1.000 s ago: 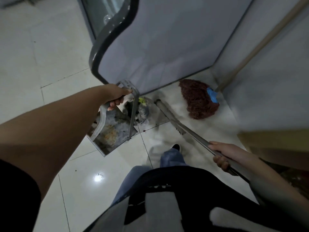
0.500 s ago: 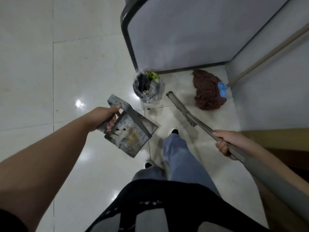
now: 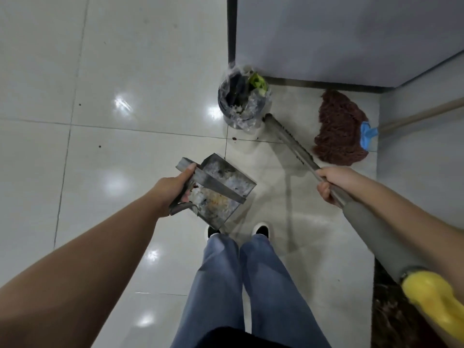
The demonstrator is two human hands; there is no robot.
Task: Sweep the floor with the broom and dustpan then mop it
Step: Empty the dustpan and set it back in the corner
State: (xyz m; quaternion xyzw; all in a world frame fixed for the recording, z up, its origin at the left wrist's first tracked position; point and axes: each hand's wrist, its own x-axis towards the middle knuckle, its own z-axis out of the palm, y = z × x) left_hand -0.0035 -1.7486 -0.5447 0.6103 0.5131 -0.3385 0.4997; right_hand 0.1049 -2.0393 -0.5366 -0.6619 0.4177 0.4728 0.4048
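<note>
My left hand (image 3: 173,193) is shut on the handle of a battered metal dustpan (image 3: 227,188), held above the floor in front of my feet, with pale dust and debris stuck inside. My right hand (image 3: 331,183) grips the grey broom pole (image 3: 291,141). The pole's far tip sits next to the small bag-lined waste bin (image 3: 242,104), while its yellow end (image 3: 434,305) is at the lower right by my side. A brown string mop (image 3: 339,129) with a blue clamp lies on the floor in the corner, its wooden handle (image 3: 421,114) leaning on the wall.
A grey cabinet (image 3: 339,36) with a dark edge stands behind the bin. The wall closes off the right side. Glossy white floor tiles (image 3: 125,71) stretch to the left, with a few dark specks on them. My two feet are just under the dustpan.
The dustpan has come away from the bin, back toward me and lower. My view has pulled back, and the broom pole now shows its yellow end at lower right.
</note>
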